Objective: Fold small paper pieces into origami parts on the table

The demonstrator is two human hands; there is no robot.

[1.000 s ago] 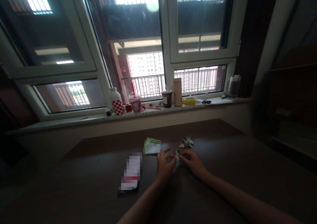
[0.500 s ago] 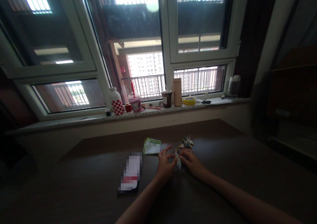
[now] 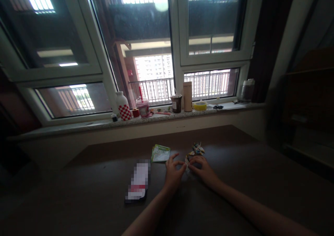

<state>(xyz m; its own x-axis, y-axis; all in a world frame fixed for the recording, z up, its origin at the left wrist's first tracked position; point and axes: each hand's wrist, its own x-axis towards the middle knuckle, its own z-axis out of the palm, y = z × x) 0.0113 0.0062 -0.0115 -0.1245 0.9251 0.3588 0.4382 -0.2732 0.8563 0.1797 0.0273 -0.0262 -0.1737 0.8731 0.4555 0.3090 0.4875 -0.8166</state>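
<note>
My left hand (image 3: 174, 170) and my right hand (image 3: 203, 168) meet over the dark table, thumbs and forefingers closed on a small piece of folded patterned paper (image 3: 187, 160). Fingers cover much of it, so its exact shape is hard to see. The left hand's other fingers stretch forward. Just beyond the right hand lies a spiky cluster of folded patterned paper (image 3: 198, 148). To the left of my left hand are green-and-white packets or sheets (image 3: 161, 154). A phone (image 3: 139, 180) with a blurred-out screen lies further left and nearer to me.
Brown tabletop (image 3: 104, 187) surrounds my arms. Along the windowsill (image 3: 109, 124) stand a checkered bottle (image 3: 124, 107), a pink drink cup (image 3: 143, 108), a dark drink cup (image 3: 176, 103), a tan flask (image 3: 187, 97), yellow tape (image 3: 200, 106), black scissors (image 3: 218, 107) and a jar (image 3: 247, 90).
The paper's pale lower end, which stuck out below my fingertips, now shows less. My fingertips have drawn slightly closer together; the surrounding objects lie as before.
</note>
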